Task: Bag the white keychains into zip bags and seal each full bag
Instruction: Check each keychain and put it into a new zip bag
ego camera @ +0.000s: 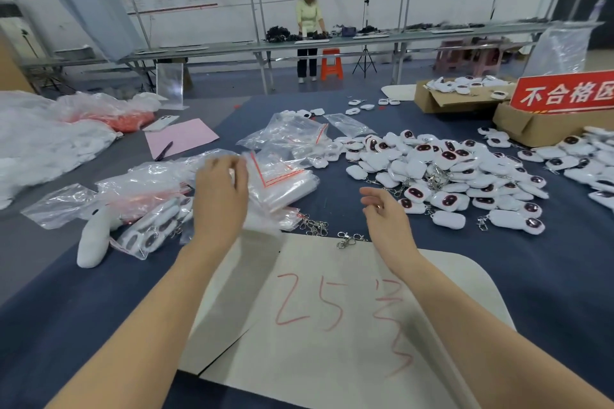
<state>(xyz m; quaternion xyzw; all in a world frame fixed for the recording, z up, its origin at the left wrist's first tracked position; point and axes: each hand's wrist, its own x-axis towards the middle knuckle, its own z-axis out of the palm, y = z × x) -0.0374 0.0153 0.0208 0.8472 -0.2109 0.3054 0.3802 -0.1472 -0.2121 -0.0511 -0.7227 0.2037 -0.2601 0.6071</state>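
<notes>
A fresh bag is apparently being fetched: the left hand (pixel 221 196) is over the zip bags (pixel 285 183), its grip too blurred to tell. The right hand (pixel 385 212), grip apart, hovers beside the white keychains (pixel 448 173) heaped on the desk (pixel 332 207). Next, one bag needs opening.

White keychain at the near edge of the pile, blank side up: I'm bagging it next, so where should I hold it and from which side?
Pinch the white keychain across its rounded body's narrow width, coming from above on the near side with the right hand. It lies flat at the front edge of the pile, with its near side unobstructed.
</notes>
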